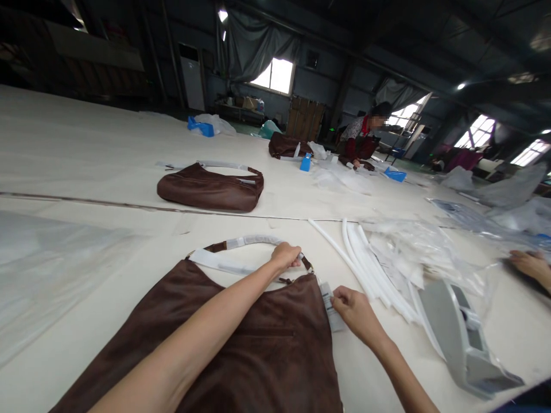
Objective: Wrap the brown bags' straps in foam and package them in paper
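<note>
A large brown leather handbag [275, 344] lies flat on the white table in front of me, its handle arched away from me and partly wrapped in white film. My left hand [286, 257] is closed around the right part of that wrapped handle [249, 241], the forearm crossing over the bag. At the bag's upper right corner hangs a tag in a clear sleeve [330, 307]. My right hand [349, 307] pinches the edge of this tag between thumb and fingers. A white strip [219, 263] lies beneath the handle.
White foam tubes [365, 264], clear plastic bags [413, 246] and a grey tape dispenser [456, 338] lie to the right. Another person's hand [531, 267] reaches in at the right edge. A second brown bag [210, 189] lies beyond; a co-worker [359, 137] bends over the far table.
</note>
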A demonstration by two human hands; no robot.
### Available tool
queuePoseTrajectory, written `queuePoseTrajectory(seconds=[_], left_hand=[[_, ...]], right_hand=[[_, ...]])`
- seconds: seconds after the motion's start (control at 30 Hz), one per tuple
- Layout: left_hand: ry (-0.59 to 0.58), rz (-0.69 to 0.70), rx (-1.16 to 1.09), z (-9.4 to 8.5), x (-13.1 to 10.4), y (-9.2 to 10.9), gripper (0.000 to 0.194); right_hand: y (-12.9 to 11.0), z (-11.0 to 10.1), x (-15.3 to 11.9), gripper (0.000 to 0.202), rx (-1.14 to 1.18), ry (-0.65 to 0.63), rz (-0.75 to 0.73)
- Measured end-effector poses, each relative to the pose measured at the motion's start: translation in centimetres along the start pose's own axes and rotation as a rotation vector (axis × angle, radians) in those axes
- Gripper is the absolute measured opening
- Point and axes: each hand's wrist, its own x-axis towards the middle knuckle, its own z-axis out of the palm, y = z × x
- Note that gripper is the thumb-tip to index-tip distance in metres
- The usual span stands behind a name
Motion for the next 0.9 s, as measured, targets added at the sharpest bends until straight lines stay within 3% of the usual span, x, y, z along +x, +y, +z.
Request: queuePoseTrajectory(seconds=[0.1, 0.17, 0.3, 0.43, 0.53, 0.67, 0.83, 0.9], left_hand=[[0.0, 0.009, -0.038, -0.7, -0.6, 0.8, 0.029], [-0.008, 0.014, -0.056, -1.4, -1.2, 1.3, 0.029], [-0.022, 0.034, -0.063, -2.5, -2.7, 2.6, 0.029], [-0.017, 0.068, -0.033, -3.6, -4.0, 3.8, 0.03], [-0.006, 0.093, -0.009, -4.2, -4.8, 3.9, 0.031], [0.013, 0.132, -0.01, -4.2, -4.8, 2.7, 0.029], [0.026, 0.217, -0.007, -2.5, -3.6, 0.9, 0.03], [0.016, 0.263, 0.02, -1.6, -3.6, 0.3, 0.031]], right_hand=[[-1.9, -0.6, -0.6, 0.026, 0.289, -0.01, 0.149], [-3.5, 0.1, -0.9, 0.03, 0.565, -0.079, 0.265], [-6.9, 5.0, 0.3, 0.029, 0.943, -0.21, 0.358], [-10.3, 10.9, 3.6, 0.022, 1.112, -0.146, 0.288], [-11.7, 12.4, 4.4, 0.025, 1.214, -0.114, 0.196], [-9.8, 9.9, 0.9, 0.034, 0.971, -0.159, 0.127], [-2.6, 5.0, -4.9, 0.035, 0.29, 0.356, -0.088], [0.1, 4.7, -6.7, 0.041, 0.14, 0.363, -0.078]])
